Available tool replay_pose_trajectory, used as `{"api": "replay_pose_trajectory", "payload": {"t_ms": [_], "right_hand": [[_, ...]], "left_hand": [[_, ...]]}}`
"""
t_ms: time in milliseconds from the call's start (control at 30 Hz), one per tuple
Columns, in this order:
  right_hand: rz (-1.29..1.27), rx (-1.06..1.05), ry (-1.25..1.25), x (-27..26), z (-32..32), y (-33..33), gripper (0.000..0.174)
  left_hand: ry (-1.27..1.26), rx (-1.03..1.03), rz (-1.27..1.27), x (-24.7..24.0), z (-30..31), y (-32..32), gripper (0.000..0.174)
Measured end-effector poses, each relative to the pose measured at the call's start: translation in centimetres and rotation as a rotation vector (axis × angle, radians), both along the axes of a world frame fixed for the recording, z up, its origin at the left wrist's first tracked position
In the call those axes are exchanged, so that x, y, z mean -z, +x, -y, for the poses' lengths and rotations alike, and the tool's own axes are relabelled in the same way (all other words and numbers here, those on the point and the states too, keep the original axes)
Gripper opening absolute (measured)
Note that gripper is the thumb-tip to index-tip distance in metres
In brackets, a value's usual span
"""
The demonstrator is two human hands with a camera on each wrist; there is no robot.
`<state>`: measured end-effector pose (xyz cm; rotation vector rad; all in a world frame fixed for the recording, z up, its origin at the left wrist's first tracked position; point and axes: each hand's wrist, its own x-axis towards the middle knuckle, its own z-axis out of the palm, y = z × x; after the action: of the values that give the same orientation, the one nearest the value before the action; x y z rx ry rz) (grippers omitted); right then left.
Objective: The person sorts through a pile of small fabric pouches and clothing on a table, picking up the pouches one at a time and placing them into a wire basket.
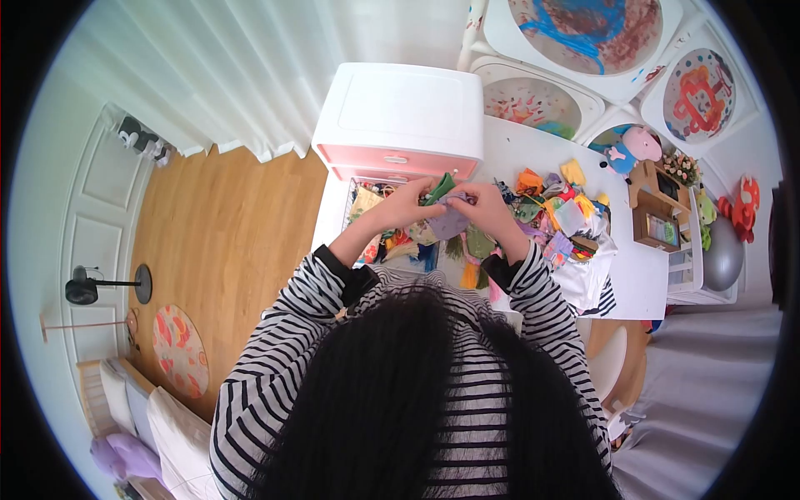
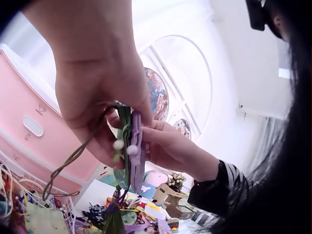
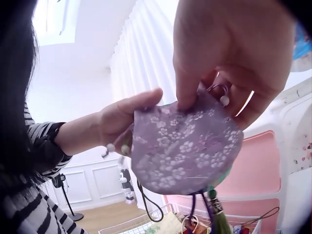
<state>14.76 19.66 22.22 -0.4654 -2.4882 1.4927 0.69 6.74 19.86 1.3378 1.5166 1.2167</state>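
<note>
In the head view my left hand (image 1: 400,207) and right hand (image 1: 487,212) meet over the table's front part. The right hand pinches a flat purple drawstring pouch (image 3: 185,146) with white blossom print by its top edge. Against its back lies a green pouch (image 2: 126,151), gripped by the left hand (image 2: 100,95). Seen edge-on in the left wrist view, the purple pouch (image 2: 138,158) and the green one are side by side. White beads (image 2: 118,145) hang on their cords. A brown cord loop (image 2: 73,158) and a green tassel (image 3: 222,222) dangle below.
A white wire basket (image 1: 348,200) of colourful pouches stands before a pink-and-white drawer cabinet (image 1: 400,108). On the right of the white table (image 1: 637,287) lies a heap of small bright pouches (image 1: 567,212). Farther right are a pig plush (image 1: 633,150) and a wooden organizer (image 1: 654,208).
</note>
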Motion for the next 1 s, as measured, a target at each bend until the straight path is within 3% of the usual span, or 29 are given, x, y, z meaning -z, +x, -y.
{"api": "replay_pose_trajectory", "payload": {"t_ms": [133,200,333,400,533,600,733,800,833,900,1000], "right_hand": [[-0.023,-0.021,0.004,1.3,0.0,0.1,0.019],[-0.010,0.091,-0.111,1.3,0.1,0.6,0.019],[-0.063,0.159,-0.058,5.9,-3.0,3.2,0.019],[0.150,0.141,0.011,8.7,-4.9,5.1,0.022],[0.370,0.119,0.026,14.4,-6.4,8.7,0.023],[0.477,0.152,0.120,17.3,-6.2,10.0,0.027],[0.455,0.121,0.136,18.8,-4.8,10.7,0.029],[0.415,-0.002,0.395,18.9,-4.1,10.5,0.040],[0.415,-0.001,0.392,18.4,-3.5,10.3,0.040],[0.345,-0.023,0.616,17.6,-2.4,10.2,0.055],[0.363,-0.049,0.704,17.6,-1.8,9.6,0.062]], "left_hand": [[-0.288,0.022,0.143,-0.1,1.2,-1.1,0.030],[-0.119,-0.068,-0.407,1.6,1.7,-2.5,0.032],[-0.261,-0.099,-0.454,2.3,3.8,-4.9,0.028],[-0.520,0.204,-0.592,5.6,4.8,-6.9,0.026],[-0.584,0.214,-0.680,13.4,6.5,-7.2,0.022],[-0.622,0.021,-0.765,14.9,6.6,-6.3,0.021],[-0.620,-0.088,-0.828,14.5,5.9,-5.3,0.019],[-0.595,-0.051,-1.036,14.1,5.6,-5.3,0.023],[-0.597,-0.049,-1.037,14.5,5.7,-5.3,0.023],[-0.280,-0.234,-1.241,14.7,5.9,-5.2,0.031],[-0.302,-0.176,-1.023,14.1,5.1,-4.7,0.039]]}}
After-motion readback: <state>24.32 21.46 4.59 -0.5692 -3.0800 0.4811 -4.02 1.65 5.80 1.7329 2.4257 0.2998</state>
